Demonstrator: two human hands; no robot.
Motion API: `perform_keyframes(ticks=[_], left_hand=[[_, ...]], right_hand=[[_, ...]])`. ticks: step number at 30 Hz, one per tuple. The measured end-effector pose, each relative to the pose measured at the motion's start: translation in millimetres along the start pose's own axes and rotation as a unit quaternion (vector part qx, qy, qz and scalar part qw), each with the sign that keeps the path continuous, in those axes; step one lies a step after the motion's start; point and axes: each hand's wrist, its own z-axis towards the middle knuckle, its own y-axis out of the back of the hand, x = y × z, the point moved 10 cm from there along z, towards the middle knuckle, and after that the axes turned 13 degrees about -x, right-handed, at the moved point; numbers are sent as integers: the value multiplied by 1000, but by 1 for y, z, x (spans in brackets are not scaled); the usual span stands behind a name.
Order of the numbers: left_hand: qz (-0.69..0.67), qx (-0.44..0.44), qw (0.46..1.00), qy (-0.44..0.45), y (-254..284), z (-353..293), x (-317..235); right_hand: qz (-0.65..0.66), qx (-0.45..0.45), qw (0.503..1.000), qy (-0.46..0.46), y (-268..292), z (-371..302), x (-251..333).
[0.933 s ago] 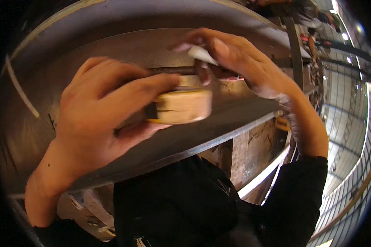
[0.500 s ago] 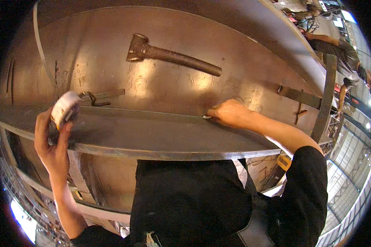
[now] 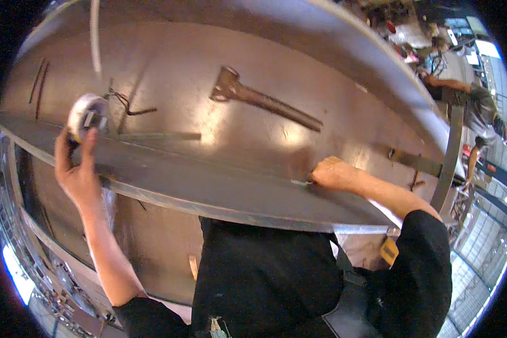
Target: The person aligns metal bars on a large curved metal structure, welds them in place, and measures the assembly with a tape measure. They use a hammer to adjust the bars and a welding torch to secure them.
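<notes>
My left hand (image 3: 79, 163) is raised above the left part of a long dark metal beam (image 3: 208, 188). Its fingers are closed around a round whitish tape measure (image 3: 88, 112), somewhat blurred, with a grey clip-like piece on its side. Farther right, my right hand (image 3: 335, 173) rests in a closed pinch at the far edge of the beam's top face. From its fingertips pokes a small pale piece like chalk (image 3: 302, 182); most of it is hidden. Beyond lies a rusty hammer-like tool (image 3: 270, 104) with a block head and long round handle.
A broad brown metal sheet (image 3: 169, 62) lies behind the beam. On it are a bent dark wire (image 3: 130, 107) and a flat bar (image 3: 163, 136). A pale strip (image 3: 95, 39) runs up at the left. An upright metal bar (image 3: 449, 152) and another person (image 3: 481, 107) are at the right.
The view has shifted and tilted, so the beam and hammer-like tool sit lower and farther right. My left hand has risen slightly with the tape measure. My right hand stays at the beam's edge.
</notes>
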Motion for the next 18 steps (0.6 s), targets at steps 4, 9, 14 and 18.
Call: perform_keyframes(ticks=[4, 9, 14, 18], left_hand=[[43, 3, 996, -74, -13, 2, -19], [43, -2, 997, -69, -18, 6, -43], [48, 4, 996, -75, -19, 7, -47], [60, 0, 997, -54, -7, -4, -31]], right_hand=[[59, -257, 961, -81, 154, 62, -13], [-184, -432, 879, -79, 245, 174, -74], [-210, -427, 877, -62, 242, 244, -90], [-246, -348, 903, -45, 232, 240, -71]])
